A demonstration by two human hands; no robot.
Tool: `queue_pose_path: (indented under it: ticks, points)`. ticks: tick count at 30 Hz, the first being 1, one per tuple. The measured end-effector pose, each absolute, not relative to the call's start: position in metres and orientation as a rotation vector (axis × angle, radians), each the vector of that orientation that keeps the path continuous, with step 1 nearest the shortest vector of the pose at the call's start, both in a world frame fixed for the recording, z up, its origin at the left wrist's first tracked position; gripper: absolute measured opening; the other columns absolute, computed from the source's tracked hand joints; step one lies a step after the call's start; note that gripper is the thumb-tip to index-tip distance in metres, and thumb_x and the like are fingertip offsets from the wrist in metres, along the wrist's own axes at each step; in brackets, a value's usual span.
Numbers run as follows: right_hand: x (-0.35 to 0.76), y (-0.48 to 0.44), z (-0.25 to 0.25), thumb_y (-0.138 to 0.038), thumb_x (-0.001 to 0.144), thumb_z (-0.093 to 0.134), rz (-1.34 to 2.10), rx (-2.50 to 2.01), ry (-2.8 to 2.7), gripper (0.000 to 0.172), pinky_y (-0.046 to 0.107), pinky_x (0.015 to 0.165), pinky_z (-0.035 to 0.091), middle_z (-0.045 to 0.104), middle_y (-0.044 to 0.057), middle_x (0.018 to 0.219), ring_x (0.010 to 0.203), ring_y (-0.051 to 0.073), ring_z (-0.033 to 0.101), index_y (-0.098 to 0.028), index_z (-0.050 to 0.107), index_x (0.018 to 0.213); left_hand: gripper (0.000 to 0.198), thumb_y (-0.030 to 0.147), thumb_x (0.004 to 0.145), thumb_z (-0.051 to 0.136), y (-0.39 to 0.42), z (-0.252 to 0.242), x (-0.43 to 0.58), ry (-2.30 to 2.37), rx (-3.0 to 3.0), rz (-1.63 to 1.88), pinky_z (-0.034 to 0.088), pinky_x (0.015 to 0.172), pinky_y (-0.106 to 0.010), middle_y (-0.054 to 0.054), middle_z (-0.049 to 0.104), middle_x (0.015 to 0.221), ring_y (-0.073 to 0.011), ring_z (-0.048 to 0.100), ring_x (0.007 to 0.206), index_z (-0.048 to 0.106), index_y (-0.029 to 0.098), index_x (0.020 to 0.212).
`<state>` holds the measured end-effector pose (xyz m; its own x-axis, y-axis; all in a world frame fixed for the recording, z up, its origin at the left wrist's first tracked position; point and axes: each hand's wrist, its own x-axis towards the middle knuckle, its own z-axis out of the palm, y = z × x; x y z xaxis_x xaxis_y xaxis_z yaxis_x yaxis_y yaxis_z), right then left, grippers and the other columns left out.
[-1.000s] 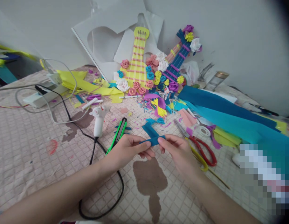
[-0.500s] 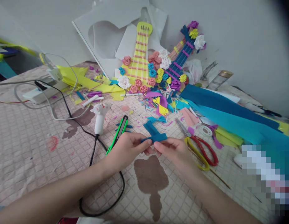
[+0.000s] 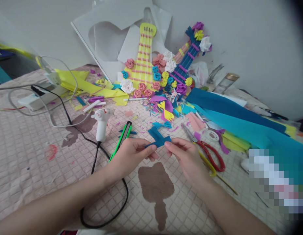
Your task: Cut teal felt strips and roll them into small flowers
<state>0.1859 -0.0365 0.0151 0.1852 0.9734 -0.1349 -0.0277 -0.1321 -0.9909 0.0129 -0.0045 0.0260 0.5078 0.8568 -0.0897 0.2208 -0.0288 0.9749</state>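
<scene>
Between my two hands is a small strip of dark blue crepe paper [image 3: 159, 141], held just above the table. My left hand [image 3: 136, 150] pinches its left end between thumb and fingers. At the right end, my right hand [image 3: 182, 151] grips the paper with thumb and forefinger. Another dark blue piece [image 3: 154, 132] shows right behind the strip; I cannot tell whether the two are joined. A green box cutter [image 3: 122, 138] lies beside my left hand. Scissors with red and yellow handles [image 3: 211, 156] rest to the right of my right hand.
A white hot glue gun [image 3: 101, 125] stands at left, its black cord looping toward me. Behind are a yellow paper guitar [image 3: 144, 62] and a blue one [image 3: 187, 63] with paper flowers. Blue crepe sheets [image 3: 222, 111] lie at right, a power strip [image 3: 40, 98] at far left.
The blue strip has been opened out wider and flatter between my fingers. My hands have moved slightly apart, and the whole view has shifted a little.
</scene>
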Motion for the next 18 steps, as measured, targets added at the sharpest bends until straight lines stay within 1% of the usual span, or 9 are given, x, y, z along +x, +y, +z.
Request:
queue_pose_path:
  ticks: [4,7,10,14,18]
  points:
    - [0.1850,-0.0347,0.0166,-0.032,0.063,0.074,1.159,-1.343,-0.899,0.018,0.027,0.058,0.036,0.052,-0.003,0.054,0.057,0.012,0.046,-0.019,0.063,0.059,0.024,0.024,0.083,0.056,-0.0038,0.0276,0.0131,0.973,1.550,0.655,0.047,0.055,-0.016,-0.001,0.071,0.063,-0.0084,0.060,0.056,0.070,0.013,0.066]
    - [0.1847,-0.0352,0.0163,-0.033,0.063,0.074,1.145,-1.330,-0.888,0.018,0.028,0.058,0.036,0.052,-0.003,0.054,0.057,0.012,0.046,-0.019,0.063,0.060,0.024,0.023,0.083,0.056,-0.0033,0.0281,0.0133,0.969,1.536,0.648,0.047,0.055,-0.016,-0.001,0.071,0.063,-0.0082,0.060,0.056,0.069,0.013,0.065]
    - [0.1856,-0.0366,0.0148,-0.036,0.065,0.074,1.205,-1.328,-0.920,0.021,0.027,0.059,0.035,0.052,-0.003,0.055,0.057,0.011,0.046,-0.018,0.063,0.062,0.024,0.022,0.084,0.056,-0.0033,0.0286,0.0131,0.964,1.517,0.629,0.047,0.056,-0.015,-0.001,0.070,0.063,-0.0075,0.060,0.056,0.069,0.013,0.066]
    - [0.1864,-0.0380,0.0131,-0.039,0.068,0.072,1.268,-1.392,-1.041,0.029,0.025,0.056,0.034,0.052,-0.003,0.054,0.056,0.010,0.045,-0.017,0.058,0.056,0.024,0.024,0.084,0.056,-0.0046,0.0287,0.0128,0.940,1.496,0.614,0.047,0.056,-0.016,-0.001,0.069,0.063,-0.0076,0.059,0.057,0.068,0.012,0.067]
    - [0.1839,-0.0404,0.0140,-0.040,0.070,0.070,1.210,-1.453,-1.121,0.028,0.024,0.053,0.033,0.053,-0.003,0.054,0.055,0.010,0.045,-0.017,0.059,0.058,0.017,0.028,0.080,0.061,-0.0062,0.0260,0.0140,0.882,1.495,0.681,0.047,0.060,-0.018,-0.002,0.068,0.070,-0.0102,0.060,0.065,0.068,0.012,0.077]
